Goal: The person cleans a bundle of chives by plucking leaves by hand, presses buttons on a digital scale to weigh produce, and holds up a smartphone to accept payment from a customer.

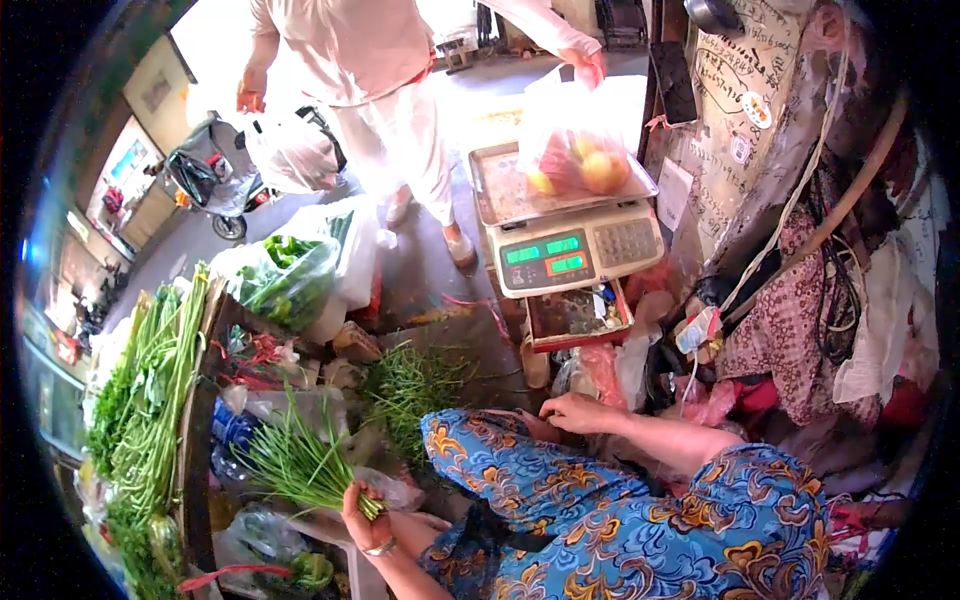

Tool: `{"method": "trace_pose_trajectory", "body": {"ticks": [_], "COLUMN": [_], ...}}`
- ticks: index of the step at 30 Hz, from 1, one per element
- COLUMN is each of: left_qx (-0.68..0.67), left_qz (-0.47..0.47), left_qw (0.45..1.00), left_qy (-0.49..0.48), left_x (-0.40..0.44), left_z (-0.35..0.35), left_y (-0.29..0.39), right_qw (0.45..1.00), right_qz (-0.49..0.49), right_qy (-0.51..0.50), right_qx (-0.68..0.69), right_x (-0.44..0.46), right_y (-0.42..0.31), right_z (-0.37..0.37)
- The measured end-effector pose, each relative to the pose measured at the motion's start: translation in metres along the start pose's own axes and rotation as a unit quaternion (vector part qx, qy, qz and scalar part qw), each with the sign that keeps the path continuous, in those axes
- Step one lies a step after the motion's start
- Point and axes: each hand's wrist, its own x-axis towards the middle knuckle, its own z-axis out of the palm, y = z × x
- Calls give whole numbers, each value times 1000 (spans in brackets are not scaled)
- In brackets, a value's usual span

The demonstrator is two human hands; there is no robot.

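My left hand is closed round the lower ends of a bunch of green chives. The long thin leaves fan out up and to the left. My right hand rests by my knee with its fingers curled together; what they hold, if anything, is too small to make out. Beyond my knee lies a loose heap of thin green stalks. Behind my right hand stands a digital scale with green displays. A clear bag of round yellow-orange fruit is on its pan, and a person's hand is at the top of that bag.
The person in light clothes stands across the scale, holding a white bag low. Long green vegetables line the left side, near bagged leafy greens. An open drawer juts out below the scale. Cloths and cords hang at right.
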Motion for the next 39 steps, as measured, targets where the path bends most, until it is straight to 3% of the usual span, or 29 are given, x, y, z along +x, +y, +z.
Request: {"method": "trace_pose_trajectory", "body": {"ticks": [3, 7, 9, 11, 13, 15, 21, 26, 29, 32, 35, 39], "left_qx": [-1, 13, 13, 11, 10, 19, 45, 58, 59, 83, 80, 80], "left_qz": [-2, 5, -4, 3, -1, -12, -25, -40, -42, -48, -51, -43], "left_qw": [1000, 1000, 1000, 1000, 1000, 1000, 999, 997, 997, 995, 993, 996], "left_qy": [-1, 4, -1, 11, 11, 4, -2, 13, -11, -32, -76, -7], "left_x": [3, 8, 10, 3, 3, 0, 3, 5, 7, 8, 15, 9], "left_z": [-10, -16, -21, -5, -3, 2, 1, 6, 3, 3, -4, 1], "left_y": [-2, -4, -4, -2, -2, -1, -1, -2, -1, 1, 0, -1], "right_qw": [1000, 990, 987, 968, 946, 937, 860, 875, 859, 873, 874, 872], "right_qz": [10, -40, -8, 9, -37, 19, -52, -8, -47, 64, 30, -11], "right_qy": [-1, 136, 161, 239, 312, 334, 508, 480, 508, 483, 485, 490], "right_qx": [-3, 13, 28, -80, 75, 99, 6, 66, 46, -11, -32, 1], "right_x": [1, 2, -1, -3, 3, -6, -7, -25, -24, -31, -23, -21], "right_y": [0, 3, -8, -10, 2, -10, 26, 26, 31, 17, 18, 14], "right_z": [-7, -22, -42, -60, -70, -94, -126, -141, -148, -164, -174, -175]}}
